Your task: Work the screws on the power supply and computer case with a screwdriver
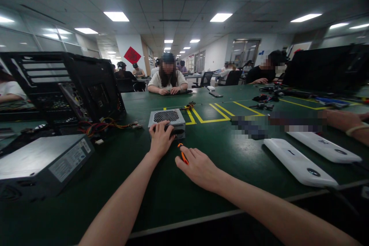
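Note:
A small grey computer power supply [180, 121] with a honeycomb vent on top sits on the green table in front of me. My left hand [161, 137] grips its near side, fingers bent over the edge. Beside those fingers a dark piece [177, 131] shows against the box; I cannot tell what it is. Just right of and nearer than the box, my right hand [198, 167] is closed around an orange tool [184, 157]. Only its orange parts show, so its kind is unclear. A bundle of coloured cables [190, 105] lies behind the power supply.
At left stand a larger power supply [70, 161] and an open black computer case [98, 92] with loose wires. Two white devices [300, 163] lie at right, near another person's hand [340, 121]. Yellow tape [213, 120] marks the table [230, 200]. A person [167, 78] sits opposite.

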The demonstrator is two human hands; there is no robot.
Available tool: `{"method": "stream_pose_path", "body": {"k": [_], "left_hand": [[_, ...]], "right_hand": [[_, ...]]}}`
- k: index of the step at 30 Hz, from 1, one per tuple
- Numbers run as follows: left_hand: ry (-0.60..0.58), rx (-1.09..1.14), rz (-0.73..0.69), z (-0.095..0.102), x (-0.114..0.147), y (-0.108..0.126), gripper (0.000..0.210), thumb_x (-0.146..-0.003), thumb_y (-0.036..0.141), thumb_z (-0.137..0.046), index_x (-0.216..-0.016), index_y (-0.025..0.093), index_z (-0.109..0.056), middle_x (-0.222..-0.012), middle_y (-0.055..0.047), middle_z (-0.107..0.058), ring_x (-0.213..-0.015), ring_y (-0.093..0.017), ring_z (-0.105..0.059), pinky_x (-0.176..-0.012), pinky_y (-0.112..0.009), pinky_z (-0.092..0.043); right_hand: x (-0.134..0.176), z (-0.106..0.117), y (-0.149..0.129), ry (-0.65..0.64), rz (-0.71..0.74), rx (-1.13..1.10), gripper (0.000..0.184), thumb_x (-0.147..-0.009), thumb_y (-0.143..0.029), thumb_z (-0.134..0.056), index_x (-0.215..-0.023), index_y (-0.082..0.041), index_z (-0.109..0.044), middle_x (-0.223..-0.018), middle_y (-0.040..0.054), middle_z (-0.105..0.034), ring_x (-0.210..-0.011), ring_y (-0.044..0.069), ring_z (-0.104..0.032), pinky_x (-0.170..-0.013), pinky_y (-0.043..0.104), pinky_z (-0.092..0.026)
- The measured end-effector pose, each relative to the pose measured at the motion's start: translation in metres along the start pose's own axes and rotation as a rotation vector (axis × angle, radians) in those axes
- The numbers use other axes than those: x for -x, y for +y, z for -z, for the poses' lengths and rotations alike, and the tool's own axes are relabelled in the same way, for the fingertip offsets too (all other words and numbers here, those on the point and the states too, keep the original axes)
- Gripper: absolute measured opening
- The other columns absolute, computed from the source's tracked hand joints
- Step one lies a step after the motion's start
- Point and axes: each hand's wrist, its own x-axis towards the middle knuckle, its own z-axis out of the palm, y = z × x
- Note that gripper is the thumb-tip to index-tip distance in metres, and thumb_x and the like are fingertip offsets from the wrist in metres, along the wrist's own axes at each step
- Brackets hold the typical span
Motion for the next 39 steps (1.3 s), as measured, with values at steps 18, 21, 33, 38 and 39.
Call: {"method": "stream_pose_path", "body": {"k": [18, 21, 33, 38, 39], "left_hand": [[0.003, -0.011, -0.012, 0.0007, -0.0004, 0.0004, 0.019, -0.071, 0.022, -0.058, -0.09, 0.022, -0.056, -0.118, -0.01, -0.047, -0.112, -0.026, -0.038, -0.092, -0.045, -0.022], [0.002, -0.015, -0.009, -0.0003, -0.0005, 0.0002, 0.02, -0.071, 0.022, -0.058, -0.091, 0.023, -0.056, -0.117, -0.01, -0.048, -0.112, -0.026, -0.038, -0.091, -0.046, -0.022], [-0.002, -0.007, -0.015, 0.0006, -0.0004, -0.0003, 0.019, -0.072, 0.022, -0.058, -0.09, 0.023, -0.056, -0.118, -0.01, -0.047, -0.112, -0.026, -0.038, -0.091, -0.045, -0.022], [0.001, -0.015, -0.013, -0.0002, -0.0003, -0.0007, 0.019, -0.072, 0.022, -0.058, -0.09, 0.022, -0.056, -0.117, -0.01, -0.047, -0.112, -0.026, -0.038, -0.092, -0.045, -0.023], [0.001, -0.015, -0.013, 0.0, -0.0003, -0.0007, 0.018, -0.072, 0.023, -0.057, -0.09, 0.022, -0.056, -0.118, -0.01, -0.047, -0.112, -0.026, -0.038, -0.092, -0.045, -0.023]], "right_hand": [[0.0026, -0.0021, 0.0019, 0.053, -0.042, 0.037, 0.023, -0.087, -0.015, -0.033, -0.106, -0.014, -0.047, -0.1, 0.0159, -0.056, -0.067, 0.014, -0.055, -0.058, 0.025, -0.039], [0.0024, -0.0035, 0.0025, 0.018, -0.097, 0.018, 0.019, -0.088, -0.022, -0.036, -0.101, -0.016, -0.049, -0.097, 0.0126, -0.056, -0.068, 0.015, -0.055, -0.057, 0.025, -0.038], [0.0023, -0.0019, 0.0054, 0.064, -0.005, -0.005, 0.022, -0.086, -0.013, -0.033, -0.1, -0.015, -0.05, -0.104, 0.0181, -0.055, -0.073, 0.015, -0.057, -0.062, 0.026, -0.041], [0.0003, -0.0029, 0.0034, 0.006, -0.057, -0.062, 0.019, -0.084, -0.015, -0.04, -0.1, -0.018, -0.049, -0.11, 0.0166, -0.05, -0.083, 0.019, -0.055, -0.068, 0.029, -0.041], [-0.0003, -0.0029, 0.002, 0.0, -0.035, -0.063, 0.02, -0.083, -0.015, -0.041, -0.102, -0.018, -0.049, -0.112, 0.0176, -0.048, -0.084, 0.019, -0.055, -0.069, 0.03, -0.042]]}}
